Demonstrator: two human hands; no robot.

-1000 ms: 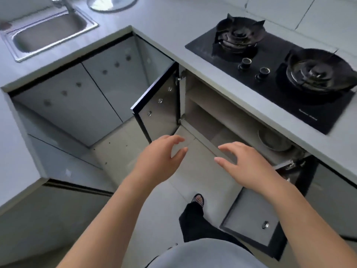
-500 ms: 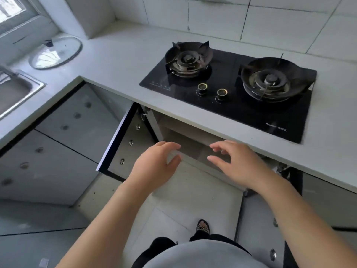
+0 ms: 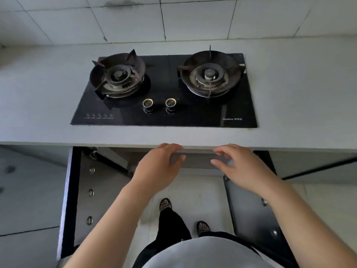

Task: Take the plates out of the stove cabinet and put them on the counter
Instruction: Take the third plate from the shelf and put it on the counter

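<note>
**Both hands empty at the table edge, cabinet open below**

The left hand (image 3: 157,167) and right hand (image 3: 239,167) hang side by side just under the front lip of the table (image 3: 48,89), near each other but apart. Each is loosely open with fingers curled, and neither holds anything. The left fingertips reach up against the lip; whether they touch it cannot be told.

The cabinet (image 3: 197,161) under the stove (image 3: 164,89) stands open. Its left door (image 3: 85,200) and right door (image 3: 253,215) swing out toward the person, one on each side of the arms. The table's overhang and both hands cover the opening, so only a thin strip of the inside shows between the hands. No plates can be seen from this angle; where they sit inside cannot be told.

On the table, the stove has two burners, left (image 3: 117,76) and right (image 3: 209,74), with two knobs (image 3: 147,104) between and in front of them. A tiled wall (image 3: 173,18) rises behind. Below, the person's feet (image 3: 165,206) in sandals stand on the floor (image 3: 201,192) between the doors.
</note>
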